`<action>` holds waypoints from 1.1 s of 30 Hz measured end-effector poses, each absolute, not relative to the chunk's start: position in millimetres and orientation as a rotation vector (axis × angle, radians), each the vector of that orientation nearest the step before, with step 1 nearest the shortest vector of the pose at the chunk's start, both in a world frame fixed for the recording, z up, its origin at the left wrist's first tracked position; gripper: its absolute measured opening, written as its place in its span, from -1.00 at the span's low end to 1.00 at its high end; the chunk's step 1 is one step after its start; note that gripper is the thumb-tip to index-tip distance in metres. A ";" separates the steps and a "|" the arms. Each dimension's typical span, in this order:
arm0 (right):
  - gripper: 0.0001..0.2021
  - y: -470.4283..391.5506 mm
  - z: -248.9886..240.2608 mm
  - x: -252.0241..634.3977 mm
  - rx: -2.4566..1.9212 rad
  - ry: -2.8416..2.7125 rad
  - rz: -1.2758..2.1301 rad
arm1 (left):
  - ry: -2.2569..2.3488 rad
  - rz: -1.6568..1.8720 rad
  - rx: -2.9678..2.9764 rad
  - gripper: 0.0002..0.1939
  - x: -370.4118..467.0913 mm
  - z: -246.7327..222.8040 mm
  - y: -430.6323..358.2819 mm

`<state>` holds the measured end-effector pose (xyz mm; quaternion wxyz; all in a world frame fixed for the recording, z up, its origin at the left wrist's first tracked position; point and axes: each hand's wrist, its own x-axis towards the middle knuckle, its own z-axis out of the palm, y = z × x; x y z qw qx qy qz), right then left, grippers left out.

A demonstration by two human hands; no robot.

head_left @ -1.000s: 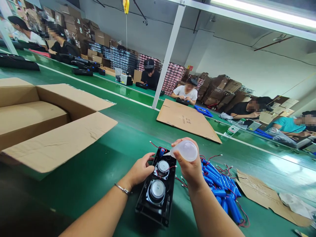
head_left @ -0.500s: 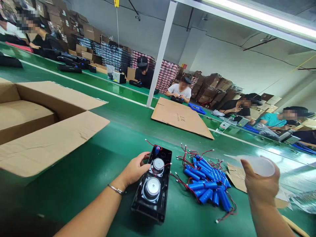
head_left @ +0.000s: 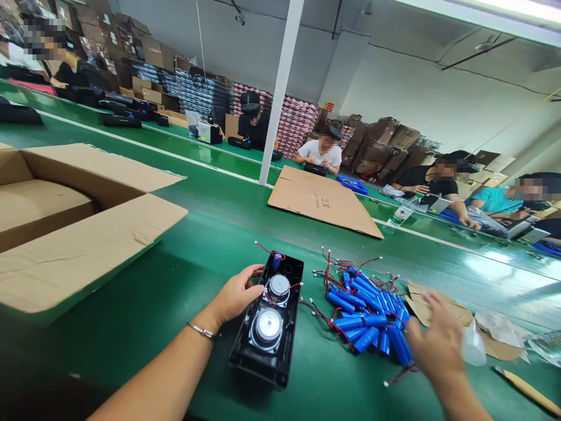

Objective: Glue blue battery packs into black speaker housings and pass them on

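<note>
My left hand (head_left: 236,295) grips the left edge of a black speaker housing (head_left: 287,336), thumb over the rim. Two round silver speaker drivers (head_left: 268,327) sit in the housing, with a small blue cylinder (head_left: 277,260) and red-black wires at its far end. My right hand (head_left: 438,339), slightly blurred, holds nothing and has its fingers apart. It hovers at the right edge of a pile of blue cylindrical battery packs (head_left: 368,318) with wire leads and white plugs. A translucent white cup (head_left: 474,345) stands just right of that hand.
An open cardboard box (head_left: 166,216) occupies the left side. A flat cardboard sheet (head_left: 324,202) lies ahead, near a plastic bottle (head_left: 401,213). At right are torn cardboard (head_left: 499,348) and a wooden-handled tool (head_left: 526,389). Several people work across the green bench (head_left: 210,234).
My right hand has let go of the translucent cup, which now stands on the bench, and has moved left toward the battery packs. My left hand stays on the speaker housing.
</note>
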<state>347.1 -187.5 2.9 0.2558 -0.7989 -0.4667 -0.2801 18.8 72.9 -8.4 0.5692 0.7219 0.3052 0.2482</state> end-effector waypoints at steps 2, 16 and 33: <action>-0.59 -157.3 8.4 273.5 -1.909 -1.662 -0.498 | 0.698 0.576 1.687 -0.44 18.0 -9.9 73.2; -0.75 -1.9 34.8 215.3 -1.979 -1.841 0.080 | 1.057 0.700 1.489 -0.41 23.8 -13.7 82.4; -0.57 39.2 64.5 267.4 -2.096 -1.849 0.146 | 1.041 0.618 1.607 -0.43 26.4 -10.4 84.1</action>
